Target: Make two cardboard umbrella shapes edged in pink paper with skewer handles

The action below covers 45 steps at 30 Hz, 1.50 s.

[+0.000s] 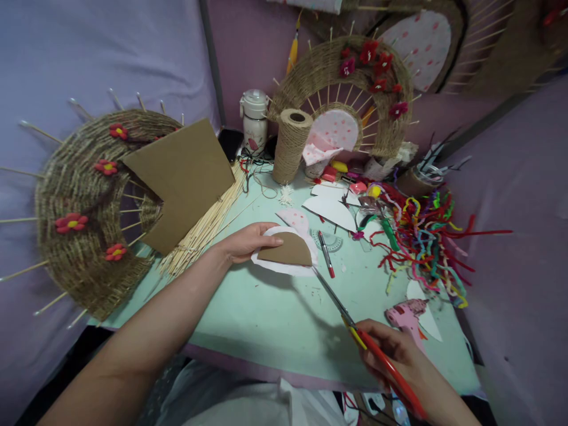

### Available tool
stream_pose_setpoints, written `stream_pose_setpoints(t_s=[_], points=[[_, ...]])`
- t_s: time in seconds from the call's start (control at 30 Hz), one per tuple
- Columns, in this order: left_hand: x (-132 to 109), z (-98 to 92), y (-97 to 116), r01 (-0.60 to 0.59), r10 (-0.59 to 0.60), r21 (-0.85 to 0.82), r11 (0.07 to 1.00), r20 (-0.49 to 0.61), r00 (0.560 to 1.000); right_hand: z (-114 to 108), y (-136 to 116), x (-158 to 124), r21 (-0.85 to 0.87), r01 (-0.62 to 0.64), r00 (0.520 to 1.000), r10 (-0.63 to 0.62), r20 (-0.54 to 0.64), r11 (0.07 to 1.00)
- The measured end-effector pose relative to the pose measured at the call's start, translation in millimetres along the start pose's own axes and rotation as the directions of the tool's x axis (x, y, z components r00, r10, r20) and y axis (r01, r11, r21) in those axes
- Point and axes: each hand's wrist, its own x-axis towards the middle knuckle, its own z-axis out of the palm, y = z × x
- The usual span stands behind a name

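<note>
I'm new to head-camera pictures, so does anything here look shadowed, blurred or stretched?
Head view, middle: a soft shadow lies on the green tabletop below the held cardboard; head view, edges: the brown piece at upper right looks blurred, and the left forearm seems stretched toward the corner.

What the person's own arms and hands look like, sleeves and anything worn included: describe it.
The left hand and right hand are gloveless, with no ring to be seen. The left forearm and right forearm show no sleeve, watch, bracelet or clear marking. Pale clothing shows at the bottom edge.
</note>
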Motion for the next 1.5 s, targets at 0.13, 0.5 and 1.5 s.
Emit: stream_pose_setpoints(t_s=[0.13,0.5,1.5], points=[[0,0.1,0,0.0,0.0,-0.004,1.0,0.004,1.0,0,-1,0,0.004,-0.007,1.0,0.007,0.002,1.0],[0,0.5,1,0.004,-0.003,-0.009,1.0,0.024,1.0,-5,5,1,0.021,0.014,1.0,-0.015,0.022,1.0],[-1,1.5,1,0.003,-0.002,-0.034,0.999,0.044,0.999,-8,11,2,0.005,0.04,0.999,-0.04,0.026,0.999]])
